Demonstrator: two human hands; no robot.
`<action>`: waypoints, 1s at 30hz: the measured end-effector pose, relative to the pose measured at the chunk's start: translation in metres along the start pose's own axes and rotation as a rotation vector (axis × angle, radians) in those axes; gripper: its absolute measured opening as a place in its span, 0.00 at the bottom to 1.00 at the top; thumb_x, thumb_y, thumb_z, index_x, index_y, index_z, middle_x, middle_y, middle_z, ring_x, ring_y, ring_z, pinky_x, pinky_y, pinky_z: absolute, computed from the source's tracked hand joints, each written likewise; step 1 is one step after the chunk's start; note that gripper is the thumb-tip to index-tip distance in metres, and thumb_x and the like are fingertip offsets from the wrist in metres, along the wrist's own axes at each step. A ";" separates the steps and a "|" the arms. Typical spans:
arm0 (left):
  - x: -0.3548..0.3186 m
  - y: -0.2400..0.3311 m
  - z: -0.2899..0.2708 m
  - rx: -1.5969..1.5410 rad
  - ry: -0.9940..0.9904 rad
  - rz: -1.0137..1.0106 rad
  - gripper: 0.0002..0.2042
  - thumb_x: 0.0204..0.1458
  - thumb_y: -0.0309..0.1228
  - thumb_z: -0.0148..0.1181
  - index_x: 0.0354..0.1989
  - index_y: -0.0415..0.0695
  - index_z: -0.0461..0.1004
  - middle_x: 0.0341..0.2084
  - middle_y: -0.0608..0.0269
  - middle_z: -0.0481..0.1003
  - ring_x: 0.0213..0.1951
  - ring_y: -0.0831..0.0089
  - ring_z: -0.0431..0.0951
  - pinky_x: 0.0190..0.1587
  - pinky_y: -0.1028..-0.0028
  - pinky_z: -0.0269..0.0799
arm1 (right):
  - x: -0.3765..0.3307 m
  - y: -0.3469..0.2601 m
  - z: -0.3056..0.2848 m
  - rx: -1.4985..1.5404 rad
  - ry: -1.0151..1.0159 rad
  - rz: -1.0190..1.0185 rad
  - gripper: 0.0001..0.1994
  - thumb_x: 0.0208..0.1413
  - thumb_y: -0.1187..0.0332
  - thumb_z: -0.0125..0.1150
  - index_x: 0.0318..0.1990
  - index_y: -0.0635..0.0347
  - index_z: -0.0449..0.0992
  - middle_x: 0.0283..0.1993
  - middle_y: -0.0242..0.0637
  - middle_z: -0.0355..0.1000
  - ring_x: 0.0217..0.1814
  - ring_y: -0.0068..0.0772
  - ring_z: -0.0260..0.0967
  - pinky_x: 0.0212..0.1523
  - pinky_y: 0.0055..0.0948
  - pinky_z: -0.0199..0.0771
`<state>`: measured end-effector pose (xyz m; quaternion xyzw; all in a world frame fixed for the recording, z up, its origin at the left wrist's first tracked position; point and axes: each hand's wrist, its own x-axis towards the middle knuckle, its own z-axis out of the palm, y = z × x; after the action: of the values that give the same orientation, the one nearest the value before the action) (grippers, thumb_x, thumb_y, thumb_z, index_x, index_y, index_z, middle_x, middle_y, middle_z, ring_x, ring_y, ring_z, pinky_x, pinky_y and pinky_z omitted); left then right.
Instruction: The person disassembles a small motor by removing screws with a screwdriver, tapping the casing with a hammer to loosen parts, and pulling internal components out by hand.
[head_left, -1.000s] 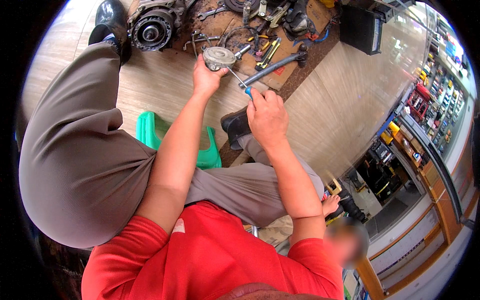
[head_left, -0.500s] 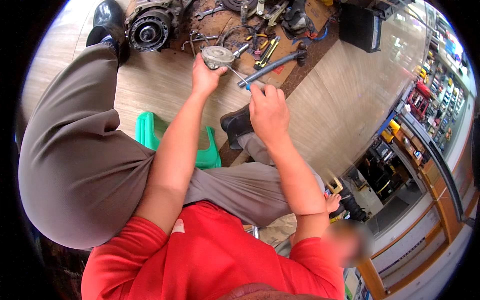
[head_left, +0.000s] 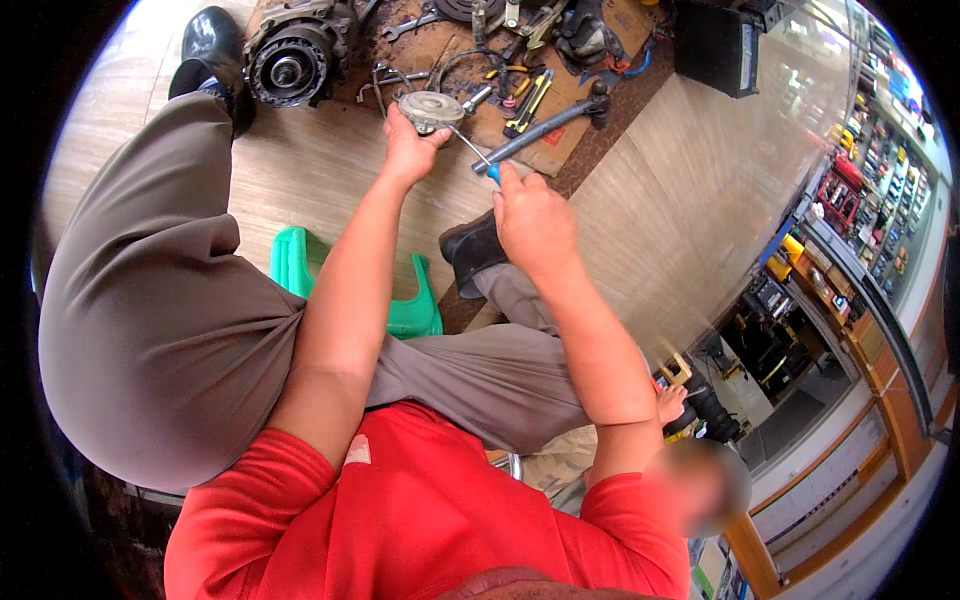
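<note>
A round grey metal part (head_left: 431, 108) sits above the near edge of the cardboard (head_left: 545, 158), gripped at its rim by the left hand (head_left: 410, 154). The right hand (head_left: 536, 218) is closed around the blue handle of a screwdriver (head_left: 494, 173), whose tip meets the part's near edge; whether it touches is unclear. Just beyond lie a hammer (head_left: 545, 132) and a yellow knife (head_left: 529, 104). A machine (head_left: 292, 62) stands to the left, a green stool (head_left: 290, 262) nearer the person.

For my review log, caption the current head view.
Left hand holds a round grey part; right hand points a blue-handled tool at it, near a hammer on cardboard.
</note>
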<state>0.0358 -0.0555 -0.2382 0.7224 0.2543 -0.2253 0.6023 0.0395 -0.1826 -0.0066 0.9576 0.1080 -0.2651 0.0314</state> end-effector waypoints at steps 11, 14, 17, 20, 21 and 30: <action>-0.005 0.011 -0.003 -0.005 -0.001 -0.053 0.53 0.40 0.35 0.77 0.68 0.31 0.43 0.62 0.34 0.56 0.63 0.46 0.59 0.67 0.61 0.56 | -0.002 -0.003 0.005 -0.006 0.027 0.007 0.15 0.57 0.70 0.53 0.50 0.59 0.77 0.32 0.44 0.73 0.31 0.45 0.77 0.31 0.40 0.79; -0.008 0.019 -0.005 -0.004 -0.001 -0.075 0.54 0.40 0.35 0.78 0.69 0.31 0.43 0.63 0.35 0.55 0.64 0.46 0.58 0.67 0.61 0.56 | -0.002 -0.001 0.004 0.008 0.038 -0.002 0.15 0.57 0.70 0.53 0.50 0.59 0.77 0.31 0.44 0.73 0.30 0.46 0.77 0.31 0.41 0.79; -0.006 0.015 -0.005 0.010 0.002 -0.071 0.54 0.40 0.35 0.78 0.69 0.32 0.43 0.64 0.35 0.54 0.65 0.47 0.57 0.68 0.61 0.55 | -0.001 -0.002 0.004 0.035 -0.002 0.030 0.17 0.55 0.67 0.60 0.52 0.59 0.76 0.33 0.45 0.73 0.33 0.48 0.76 0.34 0.43 0.78; -0.007 0.015 -0.005 0.000 0.009 -0.089 0.55 0.37 0.35 0.79 0.69 0.33 0.43 0.64 0.36 0.54 0.66 0.47 0.57 0.68 0.61 0.55 | -0.001 -0.003 0.002 0.008 -0.003 0.014 0.16 0.55 0.69 0.57 0.51 0.59 0.77 0.32 0.44 0.73 0.32 0.46 0.76 0.32 0.41 0.78; -0.006 0.012 -0.004 -0.027 0.008 -0.080 0.56 0.36 0.35 0.80 0.69 0.33 0.43 0.64 0.36 0.55 0.65 0.47 0.57 0.68 0.61 0.55 | 0.000 -0.004 0.000 -0.010 0.009 -0.006 0.15 0.56 0.70 0.53 0.50 0.59 0.77 0.31 0.43 0.73 0.31 0.44 0.77 0.31 0.39 0.79; -0.006 0.008 0.000 0.016 0.096 0.022 0.54 0.30 0.33 0.82 0.65 0.35 0.50 0.58 0.42 0.63 0.59 0.50 0.65 0.64 0.60 0.61 | 0.005 -0.014 -0.001 -0.075 -0.011 -0.033 0.13 0.55 0.71 0.55 0.46 0.65 0.77 0.30 0.44 0.74 0.29 0.42 0.78 0.28 0.36 0.79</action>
<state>0.0367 -0.0574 -0.2285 0.7397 0.2731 -0.1859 0.5862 0.0414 -0.1674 -0.0086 0.9524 0.1335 -0.2666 0.0632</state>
